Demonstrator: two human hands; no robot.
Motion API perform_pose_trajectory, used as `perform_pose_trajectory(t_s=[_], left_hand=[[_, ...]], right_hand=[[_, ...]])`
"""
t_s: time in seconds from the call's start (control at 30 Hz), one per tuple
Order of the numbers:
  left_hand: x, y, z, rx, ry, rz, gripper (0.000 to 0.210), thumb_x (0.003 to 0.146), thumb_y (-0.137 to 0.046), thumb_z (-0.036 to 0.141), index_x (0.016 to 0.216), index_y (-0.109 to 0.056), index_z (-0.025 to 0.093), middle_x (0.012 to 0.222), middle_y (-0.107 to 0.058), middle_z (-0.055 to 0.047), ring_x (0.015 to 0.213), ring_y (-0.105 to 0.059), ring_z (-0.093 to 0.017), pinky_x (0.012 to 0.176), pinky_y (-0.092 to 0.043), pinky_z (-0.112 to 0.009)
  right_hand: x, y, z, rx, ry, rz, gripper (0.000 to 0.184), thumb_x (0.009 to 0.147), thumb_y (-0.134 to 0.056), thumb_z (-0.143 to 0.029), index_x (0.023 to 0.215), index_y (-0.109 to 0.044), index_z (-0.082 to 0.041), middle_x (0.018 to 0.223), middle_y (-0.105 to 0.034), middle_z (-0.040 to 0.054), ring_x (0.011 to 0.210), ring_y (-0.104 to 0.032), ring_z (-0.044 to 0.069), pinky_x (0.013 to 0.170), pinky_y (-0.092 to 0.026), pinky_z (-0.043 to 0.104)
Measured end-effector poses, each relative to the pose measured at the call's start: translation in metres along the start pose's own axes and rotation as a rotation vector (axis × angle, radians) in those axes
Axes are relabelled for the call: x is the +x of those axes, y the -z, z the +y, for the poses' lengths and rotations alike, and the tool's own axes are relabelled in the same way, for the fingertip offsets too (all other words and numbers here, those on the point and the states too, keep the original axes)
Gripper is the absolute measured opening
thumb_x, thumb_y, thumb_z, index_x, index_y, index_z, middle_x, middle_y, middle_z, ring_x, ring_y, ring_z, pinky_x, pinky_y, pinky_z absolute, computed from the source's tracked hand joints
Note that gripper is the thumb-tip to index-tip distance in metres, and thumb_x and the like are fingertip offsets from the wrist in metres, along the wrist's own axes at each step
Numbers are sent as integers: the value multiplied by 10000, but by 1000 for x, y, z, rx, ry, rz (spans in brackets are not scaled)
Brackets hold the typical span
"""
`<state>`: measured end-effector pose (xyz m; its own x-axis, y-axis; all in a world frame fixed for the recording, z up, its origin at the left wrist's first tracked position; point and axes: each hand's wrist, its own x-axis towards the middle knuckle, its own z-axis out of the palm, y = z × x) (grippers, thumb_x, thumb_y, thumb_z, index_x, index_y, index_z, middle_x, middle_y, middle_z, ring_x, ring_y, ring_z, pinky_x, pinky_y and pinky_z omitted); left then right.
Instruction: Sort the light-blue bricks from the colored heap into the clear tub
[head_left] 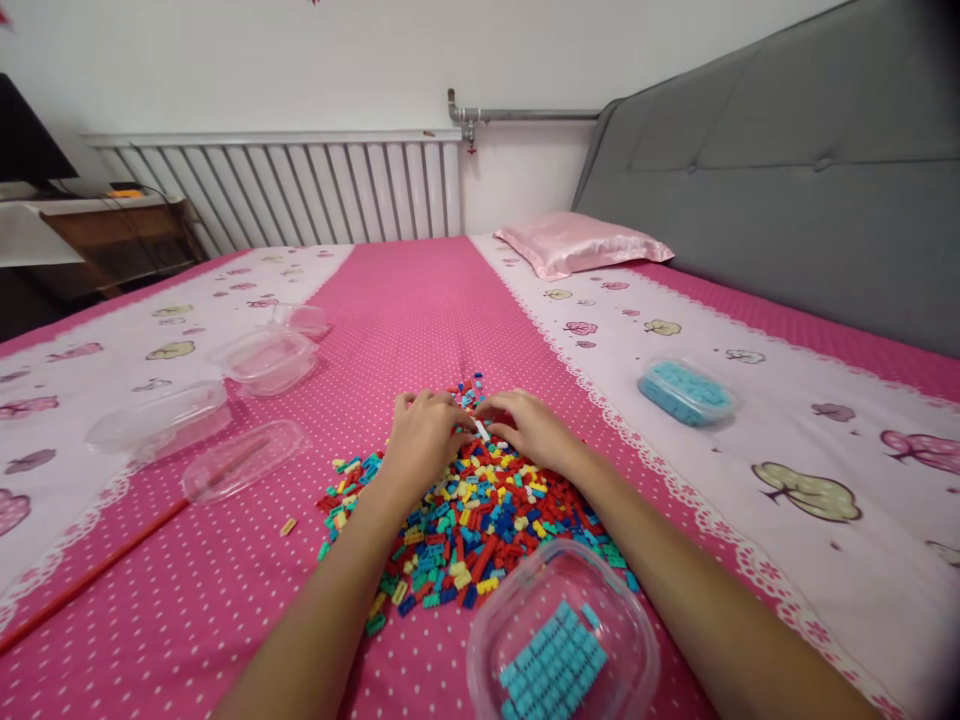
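Observation:
A heap of small plastic building bricks [480, 520] in red, yellow, blue, green and cream lies on the bed before me. At its far side my left hand [427, 432] and my right hand [529, 428] come together, palms down with fingers curled. Between their fingertips is a small long white brick [481, 431], pinched from both sides. Closer to me stands a clear plastic tub [480, 650], partly hidden by the frame's lower edge. Inside it, light-blue bricks [555, 665] lie in neat rows, with one small piece apart.
On the right sits a clear tub of light-blue bricks [686, 392]. Several transparent containers [262, 360] and a clear lid [244, 460] lie to the left, near a red stick [97, 570]. One loose yellow brick [289, 526] is off the heap. A pink pillow [581, 243] rests farther back.

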<state>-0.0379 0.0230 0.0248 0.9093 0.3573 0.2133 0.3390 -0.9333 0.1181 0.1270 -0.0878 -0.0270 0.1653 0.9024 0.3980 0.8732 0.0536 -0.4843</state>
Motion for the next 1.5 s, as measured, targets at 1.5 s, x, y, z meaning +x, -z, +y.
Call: perform_pose_trajectory(t_s=[1.5], left_hand=[[-24, 2, 17, -263, 53, -56, 360, 987, -576, 336, 1307, -612, 174, 1130, -752, -82, 1122, -681, -257, 994, -529, -439]], right_hand=[[-18, -4, -9, 168, 35, -1, 318, 898, -579, -537, 933, -735, -263, 984, -741, 99, 887, -707, 292, 790, -552, 455]])
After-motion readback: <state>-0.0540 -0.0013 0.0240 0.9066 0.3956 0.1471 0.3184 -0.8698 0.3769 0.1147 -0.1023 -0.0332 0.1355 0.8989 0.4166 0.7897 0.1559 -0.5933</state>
